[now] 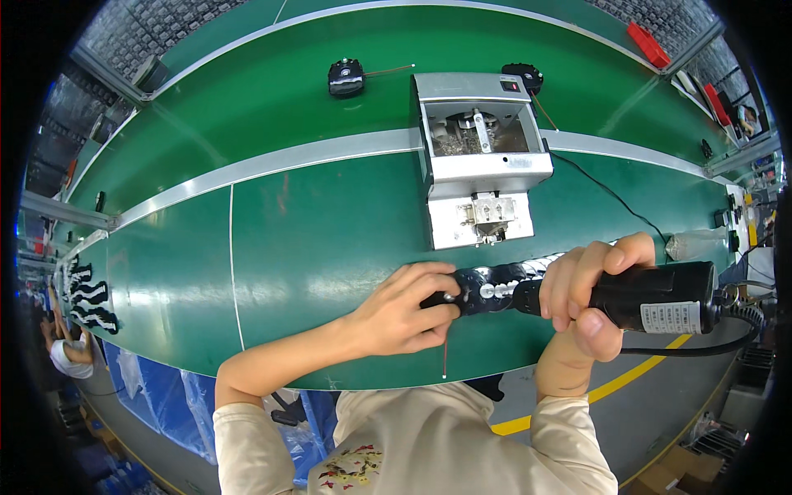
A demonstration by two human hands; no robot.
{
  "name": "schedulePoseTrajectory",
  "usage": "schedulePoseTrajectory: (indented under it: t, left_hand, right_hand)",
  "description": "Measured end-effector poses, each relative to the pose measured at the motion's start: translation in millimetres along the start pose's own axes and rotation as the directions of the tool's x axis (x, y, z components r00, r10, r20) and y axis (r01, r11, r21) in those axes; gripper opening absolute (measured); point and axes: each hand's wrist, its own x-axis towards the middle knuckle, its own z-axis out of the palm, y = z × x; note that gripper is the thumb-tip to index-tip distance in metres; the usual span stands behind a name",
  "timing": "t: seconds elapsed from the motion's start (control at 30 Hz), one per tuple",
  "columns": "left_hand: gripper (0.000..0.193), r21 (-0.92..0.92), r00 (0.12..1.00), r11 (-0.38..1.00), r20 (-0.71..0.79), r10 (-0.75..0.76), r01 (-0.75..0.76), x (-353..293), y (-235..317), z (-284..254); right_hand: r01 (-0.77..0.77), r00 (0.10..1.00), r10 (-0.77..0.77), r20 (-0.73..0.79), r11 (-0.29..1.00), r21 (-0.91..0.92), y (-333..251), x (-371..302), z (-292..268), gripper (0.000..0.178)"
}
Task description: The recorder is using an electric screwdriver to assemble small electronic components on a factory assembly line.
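L hand (404, 313): fingers curled, gripping blk part (469, 301) at its 3 o'clock, touching; prob. to steady it vs. the tool. Thin wire (445, 356) pokes out at L hand's 5 o'clock, prob. from same part. R hand (590, 289): wrapped round blk power driver (660, 289), nose aimed 9 o'clock at the part, apparently so bit lines up w/ it; exact tip contact can't tell. Part = R hand's 9 o'clock, i.e. btwn hands. Driver cable (747, 330) exits ~4 o'clock, clear of the work side.

Further out on counter (330, 214): screw feeder (483, 169) at L hand's 1 o'clock, tray end facing person, prob. for easy reach. Beyond: blk units w/ wires, one at 11 o'clock (346, 77), other at 1 o'clock (528, 78), partly behind feeder.
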Motion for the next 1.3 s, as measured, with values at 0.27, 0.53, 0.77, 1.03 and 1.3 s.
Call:
schedulePoseTrajectory:
  t: [0.27, 0.53, 0.77, 1.03, 1.3]
  left_hand:
    - [0.023, -0.035, 0.997, 0.999, 0.074, 0.000, 0.002, 10.9, -2.1, 15.5]
    - [0.026, 0.008, 0.992, 1.000, 0.126, -0.003, 0.002, 14.7, -1.0, 9.5]
    - [0.027, -0.029, 0.992, 1.000, 0.124, 0.005, -0.002, 12.7, -6.2, 11.4]
    - [0.032, -0.069, 0.992, 0.997, 0.120, 0.030, -0.022, 7.6, -11.8, 15.7]
    - [0.031, -0.076, 0.993, 0.997, 0.114, 0.033, -0.024, 8.1, -13.5, 14.0]
  right_hand:
    - [-0.004, 0.996, 0.011, 0.089, 0.996, -0.086, 0.8, 1.4, -4.4, 0.047]
    - [-0.007, 0.994, 0.019, 0.109, 0.994, -0.106, -0.7, 3.3, -3.5, 0.048]
    - [0.063, 0.997, -0.055, 0.061, 0.990, -0.129, 5.6, 21.8, 0.2, 0.049]
    - [0.099, 0.992, -0.120, -0.040, 0.932, -0.348, 22.5, 55.4, 19.6, 0.048]
    - [-0.022, 0.997, -0.012, -0.078, 0.910, -0.414, 32.7, 63.7, 18.8, 0.042]
